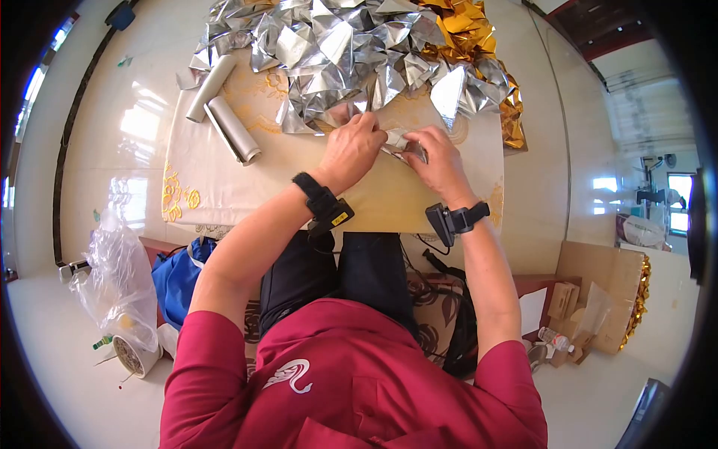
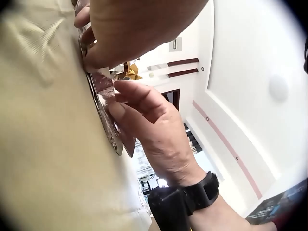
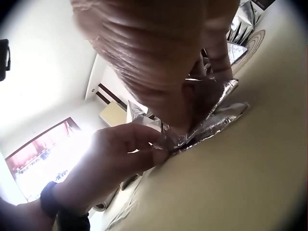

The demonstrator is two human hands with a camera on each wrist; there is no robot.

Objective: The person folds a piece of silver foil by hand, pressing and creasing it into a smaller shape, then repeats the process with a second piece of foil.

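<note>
Between the two hands, low over the cloth-covered table, is a folded silver foil piece (image 1: 396,141) (image 2: 109,103) (image 3: 211,115). My left hand (image 1: 353,150) (image 2: 139,29) (image 3: 115,151) pinches its left end between thumb and fingers. On the other end my right hand (image 1: 437,161) (image 2: 156,125) (image 3: 159,57) grips with the thumb and curled fingers. In the right wrist view the foil shows layered, pointed flaps beside the right thumb. Part of the foil is hidden behind the fingers.
A heap of folded silver foil pieces (image 1: 329,52) and gold ones (image 1: 467,34) covers the table's far side. Two silver rolls (image 1: 232,131) (image 1: 211,88) lie at the left on the patterned cloth (image 1: 202,172). A cardboard box (image 1: 598,284) stands at the lower right.
</note>
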